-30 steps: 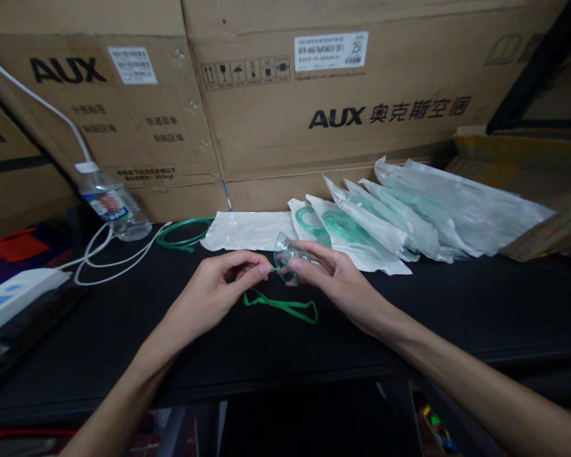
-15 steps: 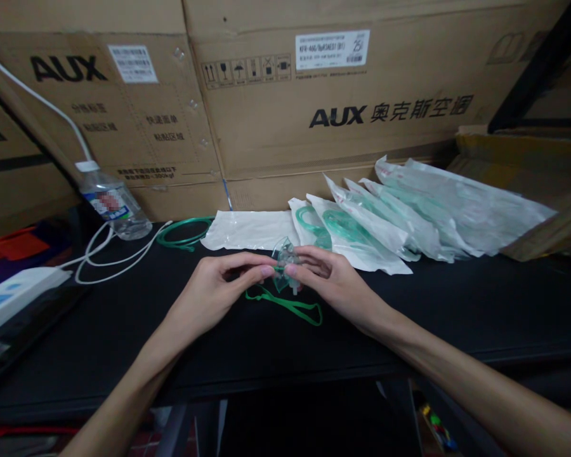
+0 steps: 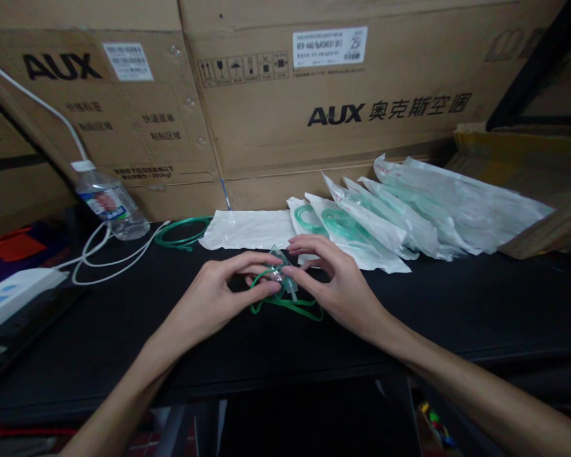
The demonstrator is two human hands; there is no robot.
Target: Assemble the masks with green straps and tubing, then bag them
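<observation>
A clear green-tinted oxygen mask point(image 3: 290, 283) is held low over the black tabletop. My left hand point(image 3: 219, 289) is closed on its left side, thumb below and index finger above. My right hand point(image 3: 335, 270) is at its right side with thumb and fingers apart; the thumb tip appears to touch the mask, and some fingertips are hidden. A green elastic strap point(image 3: 304, 312) hangs in a loop from the mask, under the hands. Just behind lies a flat white pouch point(image 3: 250, 230), with a coil of green tubing point(image 3: 183, 242) to its left.
Several packaged masks with green tubing point(image 3: 400, 209) lean in a row at the right, beside an open carton point(image 3: 518, 152). A plastic bottle point(image 3: 109, 200), a white cable point(image 3: 88, 273) and a power strip point(image 3: 16, 292) are at the left. Large cardboard boxes point(image 3: 257, 139) stand behind.
The mask has turned and dropped slightly between my hands. My left fingers have shifted from its strap side onto its body. My right fingers have spread from their pinch.
</observation>
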